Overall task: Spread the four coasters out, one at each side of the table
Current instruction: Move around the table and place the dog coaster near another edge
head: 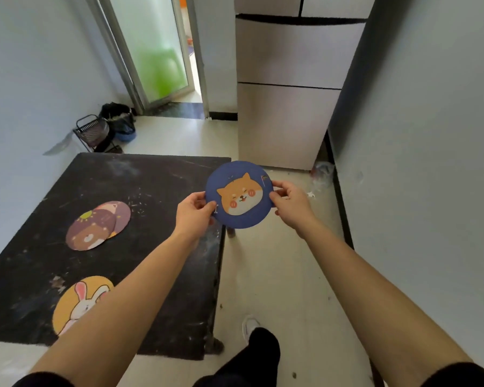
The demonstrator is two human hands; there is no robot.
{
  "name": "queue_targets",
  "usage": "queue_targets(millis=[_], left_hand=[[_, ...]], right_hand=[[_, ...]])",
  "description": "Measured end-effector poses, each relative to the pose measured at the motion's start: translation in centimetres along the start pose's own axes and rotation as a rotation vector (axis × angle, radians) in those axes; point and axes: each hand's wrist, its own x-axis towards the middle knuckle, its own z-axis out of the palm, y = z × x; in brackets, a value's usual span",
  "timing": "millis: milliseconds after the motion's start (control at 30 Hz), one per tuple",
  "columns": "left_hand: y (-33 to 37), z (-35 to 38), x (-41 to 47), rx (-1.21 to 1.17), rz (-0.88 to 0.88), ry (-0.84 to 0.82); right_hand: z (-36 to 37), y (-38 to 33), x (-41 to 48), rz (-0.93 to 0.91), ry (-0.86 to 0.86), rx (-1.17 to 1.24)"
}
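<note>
Both hands hold one coaster between them. Left hand (194, 212) pinches the left rim of the blue dog-face coaster (239, 194), thumb on the printed face. Right hand (289, 203) pinches the right rim the same way. Coaster is in the air, face up toward the camera, tilted a little, over the right edge of the black table (157, 191) near its far right corner; most of the disc hangs past the edge, above the pale floor (277, 275).

On the table: brown bear coaster (88, 233) lies flat toward the middle, left of centre. It overlaps a purple coaster (122, 216), which pokes out from beneath at its upper right; a sliver of orange shows at the bear coaster's lower right edge, and I cannot tell what it belongs to. Yellow rabbit coaster (77, 303) lies flat close to the near edge, its right part covered by the left forearm.

Table top is scuffed and dusty. A white fridge (288, 93) stands beyond the table's far right corner. A black wire rack (91, 132) sits on the floor past the far edge.
</note>
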Motion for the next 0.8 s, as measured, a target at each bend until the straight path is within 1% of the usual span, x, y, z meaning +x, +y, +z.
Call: queue_targets(millis=[100,200,400,567,667,800], left_hand=[[-0.3,1.7,4.1,-0.09,-0.031,0.06],[-0.4,2.2,7.6,-0.19,-0.125,0.173],[-1.1,0.0,11.6,-0.336,-0.272,0.365],[-3.8,-2.2,12.0,-0.373,-0.356,0.519],[-5.9,-2.6,11.5,-0.389,-0.449,0.613],[-7.7,-1.9,11.4,-0.451,-0.563,0.798]], right_hand=[[0.2,-0.4,5.7,-0.013,-0.044,-0.06],[0.9,-1.5,10.7,0.005,-0.129,-0.134],[5.8,-4.4,17.8,0.027,-0.342,-0.194],[12.0,-5.2,21.4,0.028,-0.577,-0.299],[15.5,-5.0,23.5,0.005,-0.752,-0.399],[19.6,-4.4,26.1,-0.045,-0.962,-0.524]])
